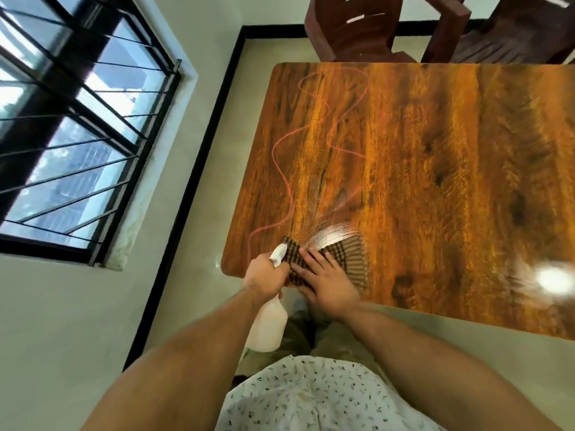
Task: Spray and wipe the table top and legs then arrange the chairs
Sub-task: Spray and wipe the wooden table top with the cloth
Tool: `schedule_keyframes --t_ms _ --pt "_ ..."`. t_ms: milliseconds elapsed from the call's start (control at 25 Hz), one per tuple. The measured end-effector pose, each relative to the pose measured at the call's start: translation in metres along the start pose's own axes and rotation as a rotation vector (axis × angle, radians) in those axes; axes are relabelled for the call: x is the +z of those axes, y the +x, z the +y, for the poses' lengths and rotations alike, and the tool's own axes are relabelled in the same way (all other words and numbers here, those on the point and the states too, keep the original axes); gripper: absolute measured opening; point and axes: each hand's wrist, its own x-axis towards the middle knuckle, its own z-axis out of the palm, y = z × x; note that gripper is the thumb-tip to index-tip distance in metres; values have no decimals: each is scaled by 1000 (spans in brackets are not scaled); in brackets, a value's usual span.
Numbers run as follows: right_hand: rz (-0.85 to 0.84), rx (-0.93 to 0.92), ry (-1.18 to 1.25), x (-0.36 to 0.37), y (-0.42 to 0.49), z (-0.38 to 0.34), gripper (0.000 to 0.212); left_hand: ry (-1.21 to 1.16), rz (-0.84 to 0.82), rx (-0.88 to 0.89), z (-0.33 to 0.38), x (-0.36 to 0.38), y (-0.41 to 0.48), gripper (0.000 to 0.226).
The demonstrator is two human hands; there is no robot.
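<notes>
gripping the spray bottle (268, 326), left hand (265, 276) curls round its neck, nozzle toward 1 o'clock, long axis 12 to 6; right hand (327, 283) presses the cloth (352, 254) flat-fingered.

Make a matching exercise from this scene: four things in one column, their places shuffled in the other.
Things:
1. spray bottle
2. checked cloth
3. pink scribble
4. chairs

Places:
a. past the far edge of the table
b. under the flat right hand
c. drawn on the table top
d. gripped in the left hand

Pairs: 1-d, 2-b, 3-c, 4-a
</notes>
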Motion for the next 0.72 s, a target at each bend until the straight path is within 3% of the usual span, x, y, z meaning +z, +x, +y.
schedule_keyframes --t_ms 120,200,320,400,480,640,680,720 --pt "-23 -160 -135 -15 -19 63 58 17 0 -40 -13 5 -6 16" --pt "84 126 -119 -26 -28 96 59 13 27 -43 -21 4 -8 19" --pt "264 771 158 -38 3 86 64 -41 87 -54 -26 -1 -5 16" --pt "284 930 262 -36 42 46 70 -41 125 -31 -26 -7 -5 13" --pt "255 836 225 -26 66 5 74 -23 147 -14 -23 -17 -2 9" --pt "118 341 3 -18 59 -3 69 60 71 24 -20 -46 17 9" --pt "132 346 -36 -19 53 11 67 106 6 54 -22 -52 20 10" --pt "177 474 -24 -22 46 23 65 152 -76 88 -23 -56 22 11"
